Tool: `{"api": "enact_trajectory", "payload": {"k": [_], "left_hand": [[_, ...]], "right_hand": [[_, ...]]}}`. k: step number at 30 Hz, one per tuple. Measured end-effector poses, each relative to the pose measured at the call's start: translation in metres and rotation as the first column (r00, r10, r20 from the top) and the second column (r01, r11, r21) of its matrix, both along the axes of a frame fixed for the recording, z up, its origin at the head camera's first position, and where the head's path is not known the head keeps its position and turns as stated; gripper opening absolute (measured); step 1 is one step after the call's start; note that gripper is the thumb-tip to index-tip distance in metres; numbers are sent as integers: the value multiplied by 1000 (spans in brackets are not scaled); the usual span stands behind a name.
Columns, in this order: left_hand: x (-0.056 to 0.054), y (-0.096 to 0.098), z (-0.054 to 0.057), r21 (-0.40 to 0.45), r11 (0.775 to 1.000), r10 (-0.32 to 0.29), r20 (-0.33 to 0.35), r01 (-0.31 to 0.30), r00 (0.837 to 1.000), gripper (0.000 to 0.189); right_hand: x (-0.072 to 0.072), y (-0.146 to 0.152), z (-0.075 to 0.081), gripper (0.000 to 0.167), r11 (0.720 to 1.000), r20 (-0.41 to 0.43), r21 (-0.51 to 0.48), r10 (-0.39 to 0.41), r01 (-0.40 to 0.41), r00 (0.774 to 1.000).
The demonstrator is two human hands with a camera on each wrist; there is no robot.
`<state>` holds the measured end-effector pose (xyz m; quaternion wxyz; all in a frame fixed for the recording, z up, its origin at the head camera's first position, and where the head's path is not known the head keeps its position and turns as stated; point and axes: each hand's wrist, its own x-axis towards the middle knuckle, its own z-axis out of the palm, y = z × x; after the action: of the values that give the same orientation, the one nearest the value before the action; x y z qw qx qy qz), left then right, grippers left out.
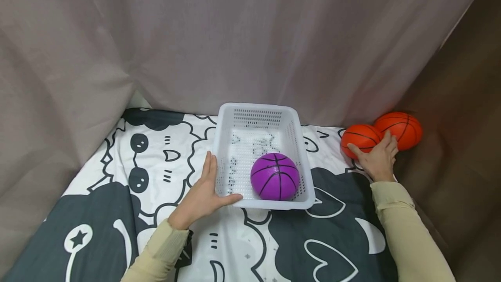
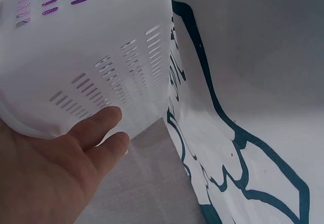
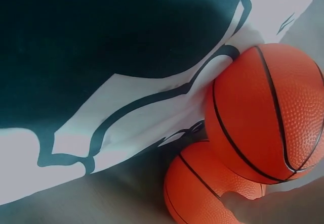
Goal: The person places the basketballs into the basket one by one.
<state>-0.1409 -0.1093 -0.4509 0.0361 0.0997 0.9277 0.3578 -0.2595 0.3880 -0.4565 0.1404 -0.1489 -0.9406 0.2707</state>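
Observation:
A white slotted plastic basket (image 1: 256,205) lies on the patterned bedding with a purple mini basketball (image 1: 275,176) inside. My left hand (image 1: 199,197) is spread against the basket's left wall, thumb over the front rim; in the left wrist view, straight fingers (image 2: 104,128) rest by the slotted wall. Two orange mini basketballs stand together at far right. My right hand (image 1: 379,160) grips the nearer orange basketball (image 1: 358,136), thumb on its left and fingers on its right, between the two balls. The other orange basketball (image 1: 405,129) sits behind; a fingertip overlaps it in the right wrist view.
A grey-brown curtain (image 1: 250,38) hangs along the back and sides, right behind the basket and the orange basketballs. Black-and-white cartoon bedding (image 1: 156,160) covers the surface, with its back edge just beyond the basket.

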Motion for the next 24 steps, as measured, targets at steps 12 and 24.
{"api": "enact_trajectory", "payload": {"k": [12,24], "left_hand": [[1,-1,-1,-10,1000,-5,18,5,1000,135],[-2,-1,-2,-6,1000,-3,8,3,1000,135]], "right_hand": [[1,-2,-7,123,1000,44,-16,-3,4,999],[-5,-2,-6,114,999,68,6,53,-53,996]]}}
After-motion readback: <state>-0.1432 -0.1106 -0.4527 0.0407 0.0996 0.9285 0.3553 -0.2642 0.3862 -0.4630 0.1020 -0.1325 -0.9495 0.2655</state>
